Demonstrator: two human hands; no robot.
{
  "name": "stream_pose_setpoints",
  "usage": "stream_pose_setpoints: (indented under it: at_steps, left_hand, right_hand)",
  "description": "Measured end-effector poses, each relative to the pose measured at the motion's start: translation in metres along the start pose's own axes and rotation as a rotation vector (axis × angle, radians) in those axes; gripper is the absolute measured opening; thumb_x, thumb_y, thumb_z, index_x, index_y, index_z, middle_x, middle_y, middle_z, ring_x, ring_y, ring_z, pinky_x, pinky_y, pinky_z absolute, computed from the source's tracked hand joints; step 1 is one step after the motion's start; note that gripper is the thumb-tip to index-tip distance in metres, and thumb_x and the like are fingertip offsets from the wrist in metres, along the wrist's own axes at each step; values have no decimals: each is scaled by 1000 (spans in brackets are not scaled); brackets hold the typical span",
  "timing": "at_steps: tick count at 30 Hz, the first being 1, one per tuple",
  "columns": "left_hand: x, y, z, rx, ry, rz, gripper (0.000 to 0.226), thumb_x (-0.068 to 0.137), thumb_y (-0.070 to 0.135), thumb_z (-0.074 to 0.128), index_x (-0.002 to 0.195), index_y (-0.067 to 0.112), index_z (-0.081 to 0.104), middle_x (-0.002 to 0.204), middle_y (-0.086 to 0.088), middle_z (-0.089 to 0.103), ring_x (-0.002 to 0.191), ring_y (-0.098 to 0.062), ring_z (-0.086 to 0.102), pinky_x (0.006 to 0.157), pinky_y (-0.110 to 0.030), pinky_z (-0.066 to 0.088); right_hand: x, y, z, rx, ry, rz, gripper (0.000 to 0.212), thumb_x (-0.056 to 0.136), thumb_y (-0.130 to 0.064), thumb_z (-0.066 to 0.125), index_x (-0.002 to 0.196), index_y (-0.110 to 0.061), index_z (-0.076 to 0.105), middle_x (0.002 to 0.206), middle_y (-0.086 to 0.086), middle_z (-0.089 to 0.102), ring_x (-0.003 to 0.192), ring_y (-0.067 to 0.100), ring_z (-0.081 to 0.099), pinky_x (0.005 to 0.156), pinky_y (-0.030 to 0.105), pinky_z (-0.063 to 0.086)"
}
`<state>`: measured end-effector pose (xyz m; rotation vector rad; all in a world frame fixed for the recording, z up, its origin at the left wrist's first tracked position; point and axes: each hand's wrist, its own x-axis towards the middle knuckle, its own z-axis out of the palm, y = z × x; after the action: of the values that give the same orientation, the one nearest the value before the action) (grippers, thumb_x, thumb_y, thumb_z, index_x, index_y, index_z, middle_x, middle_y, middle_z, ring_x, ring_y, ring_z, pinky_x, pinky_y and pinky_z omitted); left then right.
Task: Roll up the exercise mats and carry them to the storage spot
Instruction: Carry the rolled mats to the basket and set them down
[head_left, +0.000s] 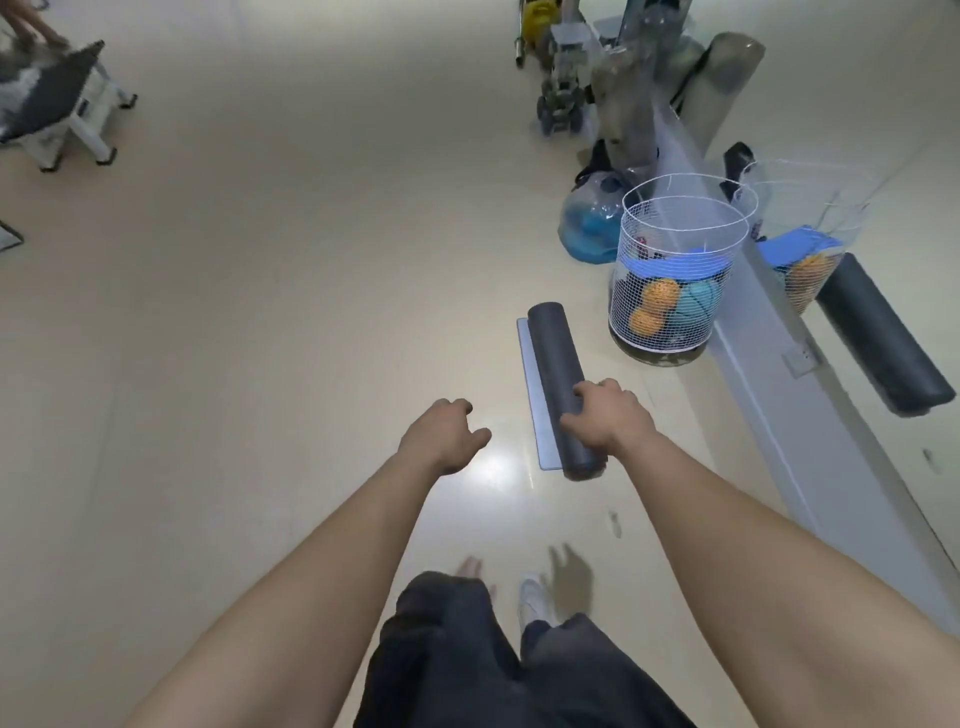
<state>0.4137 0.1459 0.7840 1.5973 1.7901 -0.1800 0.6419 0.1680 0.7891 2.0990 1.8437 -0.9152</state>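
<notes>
The right hand (605, 421) rests on top of the dark rolled mat (558, 384), fingers (574, 395) curled over its near end in a loose grip. The roll lies on the pale floor (311, 312), with a short grey flap of the mat still flat beside it on the left. The left hand (441, 436) hangs over the floor just left of the mat, fingers half curled, holding nothing. A white wire basket (675, 270) with balls stands beyond the roll against a mirror (831, 312).
</notes>
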Motion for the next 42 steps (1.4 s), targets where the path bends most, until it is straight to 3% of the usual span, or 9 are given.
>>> stream_pose_setpoints:
  at_steps: [7,12,21,29,32,35,38,40,42]
  left_hand:
    - [201,28,-74,259,-103,208,51,102,33,51,149,17,43,145,-7,45,122,-26,55,96,-36,47]
    - [332,58,-81,484,-286,390,50,102,36,51,148,18,45,144,-5,45,122,-26,56,96,-35,46]
    - [557,107,36,726,-484,529,52,101,41,52,147,17,46,147,-4,46,127,-26,53,101,-36,45]
    - [808,114,241,996,-292,1025,53,101,51,48,140,15,46,141,-11,49,131,-33,40,104,-44,39]
    - [889,122,311,968,-202,1190,66,101,59,42,151,16,39,152,-11,44,142,-34,35,114,-47,32]
    - [937,112,349,976,-251,1174,86,93,72,47,157,18,27,159,-7,38,148,-32,28,122,-54,16]
    - [944,66,344,974,-191,1232,99,79,77,61,153,18,33,153,-9,39,140,-38,32,120,-58,19]
    - [937,33,331,916,-104,1295,104,71,74,72,150,15,38,148,-12,41,132,-41,37,114,-60,26]
    - [927,15,325,889,-77,1294,105,69,71,75,149,13,40,147,-14,42,129,-41,39,111,-62,30]
  right_hand:
    - [145,-12,-26,231,39,204,52,93,-28,50,145,-26,48,141,8,46,124,36,48,100,44,47]
    - [224,-7,8,429,37,450,52,92,-31,51,145,-28,48,145,2,48,127,31,49,101,42,46]
    - [388,37,140,764,-63,729,61,91,-18,45,151,-24,39,144,8,44,127,37,47,107,53,43]
    - [607,156,327,683,129,951,58,104,-43,41,156,-20,33,159,12,30,138,38,37,107,51,39]
    - [670,198,384,637,207,1030,61,107,-50,26,161,-24,20,169,11,15,151,37,22,120,55,24]
    - [707,191,436,616,256,1100,63,106,-54,15,163,-26,10,170,8,11,156,32,8,125,57,5]
    - [708,138,462,420,420,1194,65,104,-54,32,159,-21,23,165,14,23,152,36,17,120,59,14]
    - [697,119,458,460,523,1194,70,94,-58,53,151,-21,34,157,15,32,144,39,25,116,56,20]
    - [684,125,446,506,487,1149,86,83,-69,59,152,-27,29,155,14,31,143,38,23,117,54,17]
